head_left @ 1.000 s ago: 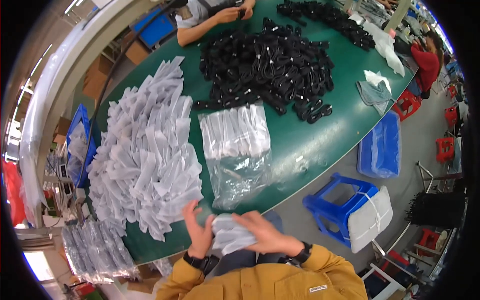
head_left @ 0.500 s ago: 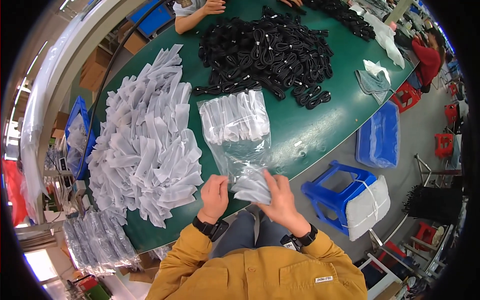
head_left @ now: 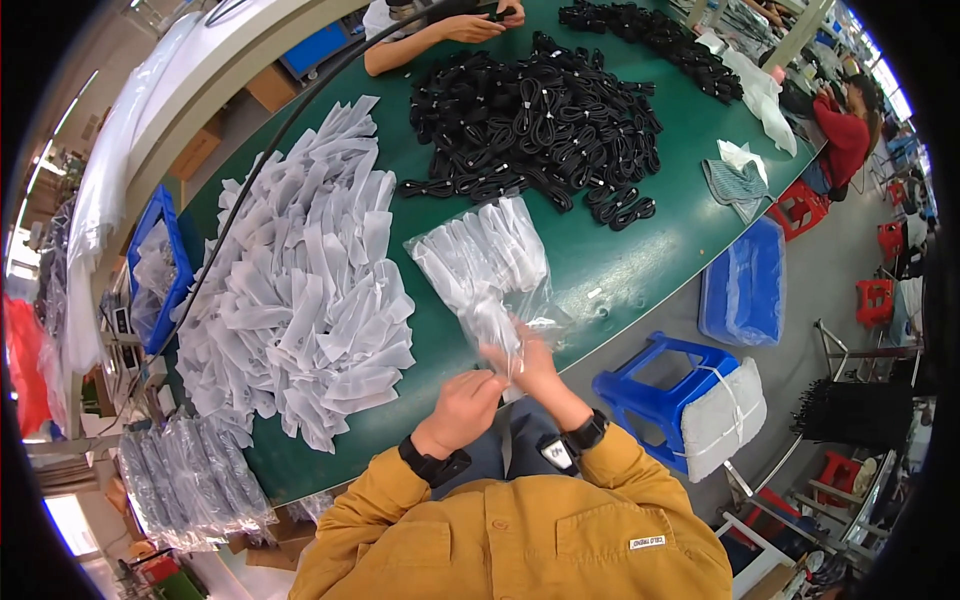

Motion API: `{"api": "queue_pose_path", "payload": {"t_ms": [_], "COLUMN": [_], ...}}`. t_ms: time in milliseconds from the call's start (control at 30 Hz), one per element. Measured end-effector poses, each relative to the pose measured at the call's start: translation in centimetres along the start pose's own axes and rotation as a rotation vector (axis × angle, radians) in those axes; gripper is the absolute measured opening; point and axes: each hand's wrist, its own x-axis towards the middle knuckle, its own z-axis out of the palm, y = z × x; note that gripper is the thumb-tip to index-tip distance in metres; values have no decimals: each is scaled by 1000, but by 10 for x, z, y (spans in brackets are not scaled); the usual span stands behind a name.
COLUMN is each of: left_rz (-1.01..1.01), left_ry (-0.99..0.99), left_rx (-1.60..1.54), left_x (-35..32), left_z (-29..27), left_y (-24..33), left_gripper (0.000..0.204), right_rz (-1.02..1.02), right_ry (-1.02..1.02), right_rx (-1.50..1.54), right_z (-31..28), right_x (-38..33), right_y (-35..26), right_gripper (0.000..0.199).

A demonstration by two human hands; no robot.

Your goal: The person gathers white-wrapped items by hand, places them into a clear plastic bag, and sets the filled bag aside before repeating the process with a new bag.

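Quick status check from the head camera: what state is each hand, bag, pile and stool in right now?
Left hand: fist closed at the table edge, contents hidden.
Right hand: gripping the clear bag's near end.
Clear bag: lying on the green table, filled with white pieces.
White packets: loose heap.
Black cable bundles: coiled, piled.
Blue stool: upright, unoccupied.

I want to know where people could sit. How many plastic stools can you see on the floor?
4. A blue stool stands just right of the person; three red stools sit farther right: one by the table edge, one mid-floor, one lower down. More may be hidden.
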Motion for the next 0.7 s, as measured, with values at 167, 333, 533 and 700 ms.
{"api": "queue_pose_path", "payload": {"t_ms": [167, 333, 533, 700], "left_rz": [43, -13, 1, -146], "left_ry": [29, -140, -280, -319], "left_rx": [-113, -245, -433, -395], "left_x": [11, 7, 10, 24], "left_z": [-7, -15, -7, -14], "left_y": [8, 12, 9, 3], "left_gripper": [12, 11, 10, 9], "right_rz": [-79, -279, -343, -343], "right_ry": [183, 315, 455, 417], "right_rx": [-213, -524, -605, -484], "right_z": [4, -7, 5, 7], "right_x": [24, 54, 114, 121], "right_y": [-23, -42, -29, -35], "right_gripper": [87, 91, 92, 91]}}
